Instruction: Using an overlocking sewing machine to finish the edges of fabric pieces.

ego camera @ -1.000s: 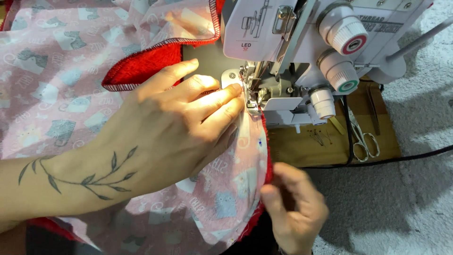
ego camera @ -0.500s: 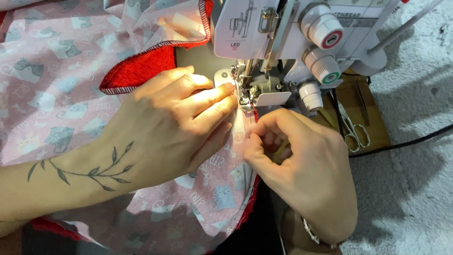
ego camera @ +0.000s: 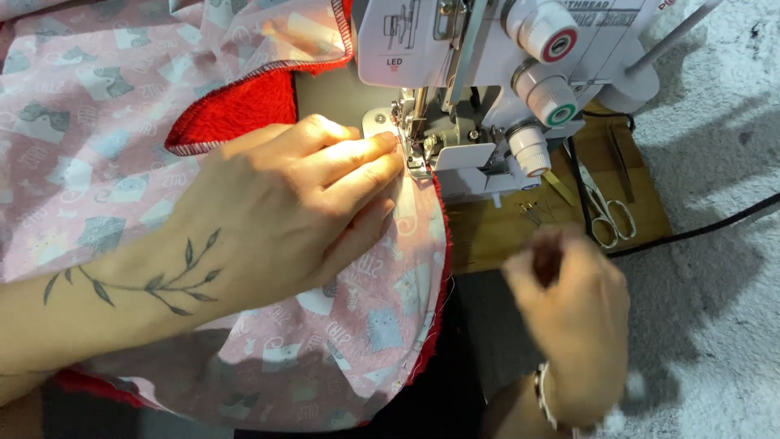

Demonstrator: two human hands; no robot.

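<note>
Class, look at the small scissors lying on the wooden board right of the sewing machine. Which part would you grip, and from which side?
Probably the ring handles of the scissors, coming from the near, right side. The loops lie at the near end, flat and uncovered on the wooden board, while the blades point away toward the sewing machine and a black cable runs close by.
</note>
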